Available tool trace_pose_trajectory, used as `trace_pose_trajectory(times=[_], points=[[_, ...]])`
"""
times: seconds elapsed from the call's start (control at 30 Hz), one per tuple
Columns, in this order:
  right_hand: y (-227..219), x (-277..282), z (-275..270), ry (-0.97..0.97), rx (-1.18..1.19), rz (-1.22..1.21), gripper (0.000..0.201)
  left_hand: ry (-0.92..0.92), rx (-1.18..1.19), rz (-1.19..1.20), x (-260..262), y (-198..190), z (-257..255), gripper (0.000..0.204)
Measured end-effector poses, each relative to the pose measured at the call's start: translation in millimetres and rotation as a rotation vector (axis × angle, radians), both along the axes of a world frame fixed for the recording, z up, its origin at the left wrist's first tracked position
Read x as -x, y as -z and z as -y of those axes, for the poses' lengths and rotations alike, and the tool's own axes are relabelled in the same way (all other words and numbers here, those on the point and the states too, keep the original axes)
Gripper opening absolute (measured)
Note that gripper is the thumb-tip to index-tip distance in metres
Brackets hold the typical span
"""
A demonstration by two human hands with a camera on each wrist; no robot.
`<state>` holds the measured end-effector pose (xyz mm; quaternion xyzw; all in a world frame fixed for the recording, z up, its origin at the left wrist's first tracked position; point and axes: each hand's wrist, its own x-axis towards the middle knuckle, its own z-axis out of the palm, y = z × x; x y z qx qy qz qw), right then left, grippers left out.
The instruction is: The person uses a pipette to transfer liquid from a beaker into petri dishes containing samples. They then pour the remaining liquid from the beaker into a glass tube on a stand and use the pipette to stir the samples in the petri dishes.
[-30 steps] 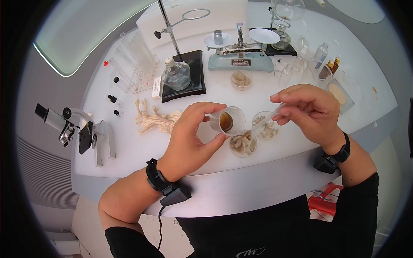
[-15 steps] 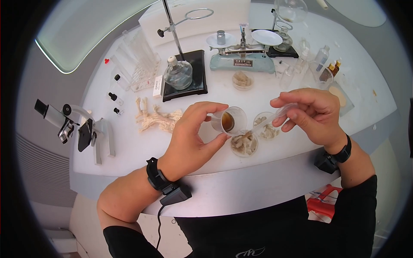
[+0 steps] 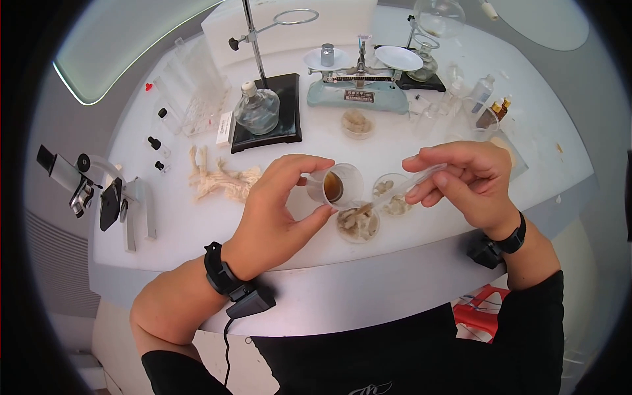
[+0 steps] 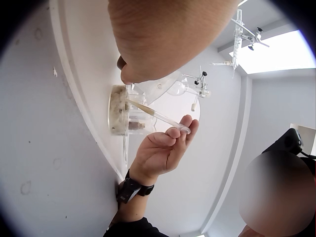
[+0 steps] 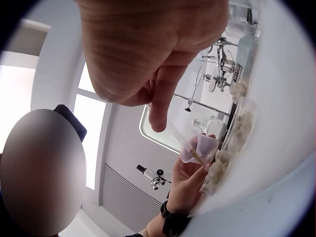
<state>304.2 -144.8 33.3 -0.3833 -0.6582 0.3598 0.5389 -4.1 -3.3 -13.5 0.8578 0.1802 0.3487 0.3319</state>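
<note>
My left hand [image 3: 273,214] grips a small clear cup [image 3: 347,184] between thumb and fingers; the cup is tilted and has brown liquid in its bottom. Between thumb and fingers, my right hand [image 3: 471,187] pinches a clear plastic dropper [image 3: 401,191]. Brownish liquid shows in the dropper's lower part in the left wrist view, and its tip points down into a round dish [image 3: 359,227] of pale, brown-stained clumps. Beside that dish, partly under the dropper, lies a second dish [image 3: 397,205] with similar clumps.
Behind stand a balance [image 3: 359,97], a third dish [image 3: 357,124] and a glass burner [image 3: 257,110] on a black stand base. At left are pale root-like pieces [image 3: 220,179], small bottles and a microscope [image 3: 99,187]. Glass and brown bottles [image 3: 503,108] stand at right.
The whole head view has shifted slightly, moving the table and both hands left in the picture. Both hands keep their holds, with the dropper tip still at the near dish.
</note>
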Motion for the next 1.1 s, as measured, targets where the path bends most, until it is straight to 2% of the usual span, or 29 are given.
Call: trace_pose_trajectory(times=[0.23,0.4,0.9,1.1], points=[[-1,0,-1,-0.015,0.048,-0.037,0.031,-0.003,0.010,-0.026,1,-1,1,0.060],[7,-6,-8,0.017,-0.098,0.037,0.027,-0.005,0.011,-0.022,1,-1,1,0.060],[5,-17,-10,0.188,-0.320,0.377,0.022,-0.002,0.009,-0.031,1,-1,1,0.060],[7,-16,-14,0.246,-0.357,0.400,0.020,0.003,0.012,-0.030,1,-1,0,0.059]])
